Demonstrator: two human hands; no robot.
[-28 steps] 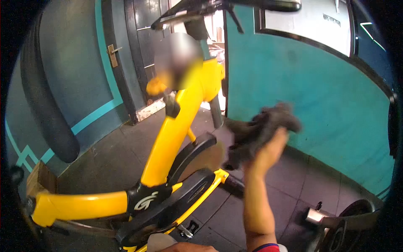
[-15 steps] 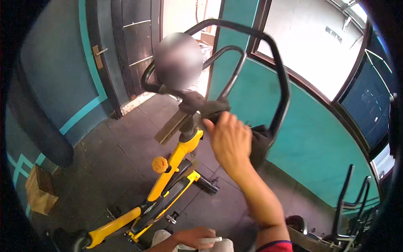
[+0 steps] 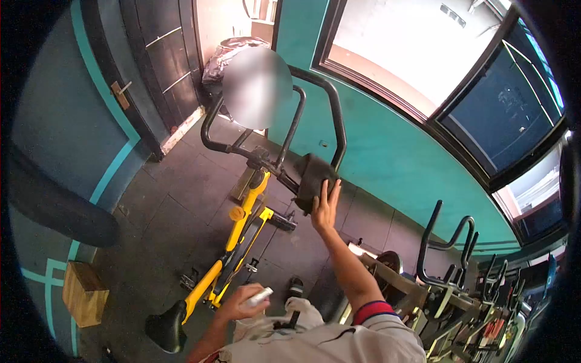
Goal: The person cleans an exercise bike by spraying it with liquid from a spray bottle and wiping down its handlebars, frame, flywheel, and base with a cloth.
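A yellow-and-black exercise bike (image 3: 213,283) stands before me, its black handlebar (image 3: 339,115) curving up at the far end. My right hand (image 3: 325,209) presses a dark cloth (image 3: 316,175) against the handlebar's lower right side. The fingers lie over the cloth and hide part of the bar. Lower down, near my lap, my left hand (image 3: 243,302) is closed around a small white object (image 3: 260,296). Its exact kind is hidden by the fingers. The bike's black saddle (image 3: 166,327) is at lower left, and its yellow knob (image 3: 236,213) sits on the frame.
More exercise bikes (image 3: 451,266) line the right side. A wooden block (image 3: 85,294) stands by the left wall, near a dark hanging punching bag (image 3: 60,199). A dark door (image 3: 162,60) is at the back left, and a window (image 3: 399,54) is above the teal wall (image 3: 387,151).
My right hand has shifted from near the handlebar's centre to its right side with the cloth. The view has pulled back, revealing the saddle. My left hand has risen, still around the white object.
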